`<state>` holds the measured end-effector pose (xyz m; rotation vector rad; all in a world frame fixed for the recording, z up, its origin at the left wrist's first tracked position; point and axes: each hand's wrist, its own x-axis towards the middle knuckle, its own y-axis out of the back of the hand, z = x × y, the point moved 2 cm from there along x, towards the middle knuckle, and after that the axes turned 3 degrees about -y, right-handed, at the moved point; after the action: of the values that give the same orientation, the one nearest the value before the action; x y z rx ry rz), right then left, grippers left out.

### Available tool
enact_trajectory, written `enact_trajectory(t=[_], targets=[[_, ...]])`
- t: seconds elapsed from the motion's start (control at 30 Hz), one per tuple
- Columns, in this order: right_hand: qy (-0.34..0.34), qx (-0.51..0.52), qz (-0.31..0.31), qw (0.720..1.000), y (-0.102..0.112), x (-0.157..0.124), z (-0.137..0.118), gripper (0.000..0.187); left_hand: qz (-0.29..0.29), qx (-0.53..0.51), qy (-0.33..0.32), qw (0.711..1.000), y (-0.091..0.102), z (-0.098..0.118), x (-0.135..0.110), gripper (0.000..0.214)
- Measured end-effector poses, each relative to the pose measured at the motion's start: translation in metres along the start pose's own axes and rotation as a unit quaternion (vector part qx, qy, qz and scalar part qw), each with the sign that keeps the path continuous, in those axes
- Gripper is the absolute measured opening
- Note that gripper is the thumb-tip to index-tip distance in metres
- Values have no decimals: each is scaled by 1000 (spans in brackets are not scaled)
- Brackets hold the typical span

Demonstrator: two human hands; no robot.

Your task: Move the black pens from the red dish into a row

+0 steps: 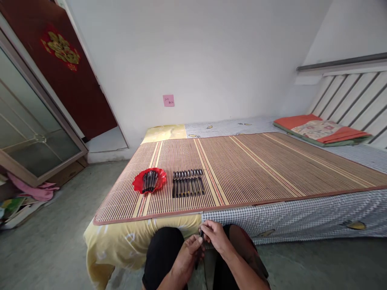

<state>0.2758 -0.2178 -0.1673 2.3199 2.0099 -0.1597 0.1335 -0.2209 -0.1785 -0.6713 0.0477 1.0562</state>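
Both of my hands meet low in front of me, between my knees. My left hand [188,253] and my right hand [215,235] are both closed on a dark pen [199,249], held roughly upright between them. On the striped bamboo mat [256,169] ahead lies a neat row of several dark pens [187,183]. To its left stands a red dish [150,180] holding several more pens.
The mat covers a low bed with a yellow sheet [130,241] at the near corner and a checked sheet [302,217] beyond. Folded orange bedding [320,129] lies at the far right. A glass-door cabinet [33,133] and cloth clutter [36,191] stand on the left floor.
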Motion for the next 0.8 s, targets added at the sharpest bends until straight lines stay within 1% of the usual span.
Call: enact_trajectory(t=[0.13,0.3,0.4,0.57,0.8], targets=[[-6,-5,0,1000,0,-1,-2,45,14,3,-5,1000,3,-1,2,56],[-12,5,2,1000,2,-1,-2,44,-8,-1,-5,1000,-3,3,-3,53],[-11,4,0,1000,2,-1,-1,43,-7,-8,1,1000,-5,6,-6,52],[-7,-3,-4,1000,3,-1,-1,42,-1,-6,-17,1000,-4,7,-5,51],[-1,-1,-19,1000,3,-3,-7,41,-13,-10,5,1000,-8,9,-9,50]])
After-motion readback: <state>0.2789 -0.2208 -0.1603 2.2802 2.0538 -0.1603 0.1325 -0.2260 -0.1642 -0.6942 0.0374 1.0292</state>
